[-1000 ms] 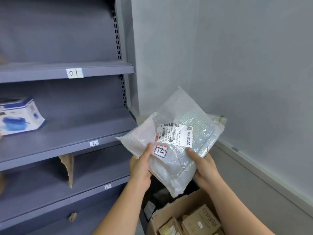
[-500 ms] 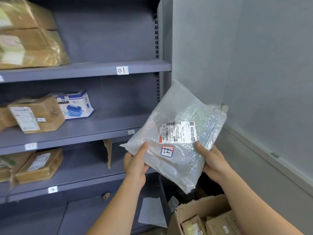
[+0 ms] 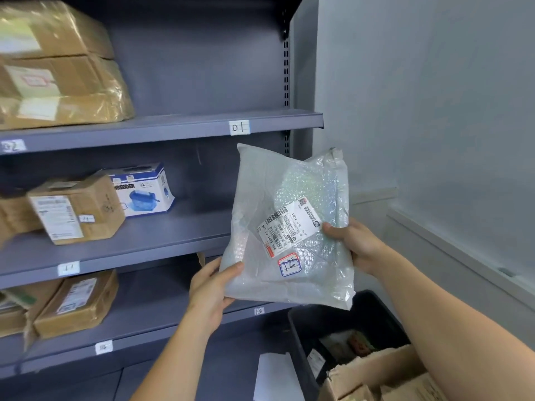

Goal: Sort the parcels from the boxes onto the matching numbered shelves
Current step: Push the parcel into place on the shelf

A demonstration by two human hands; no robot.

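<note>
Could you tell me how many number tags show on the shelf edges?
5: tag 01 and tag 02 on the top edge, tag 11 on the middle one, a right tag and a left tag on the lower one. The parcel may hide another.

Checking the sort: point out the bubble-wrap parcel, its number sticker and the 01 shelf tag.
bubble-wrap parcel (image 3: 289,224), head view, shipping label mid-face.
number sticker (image 3: 289,264), head view, centre.
01 shelf tag (image 3: 239,127), head view, centre.

Clear bubble-wrap parcel (image 3: 292,180) upright, slightly tilted, mid-air in front of middle shelf (image 3: 173,238), right end. Front: white shipping label (image 3: 289,224) + red/blue sticker (image 3: 289,264) marked 12.
</note>
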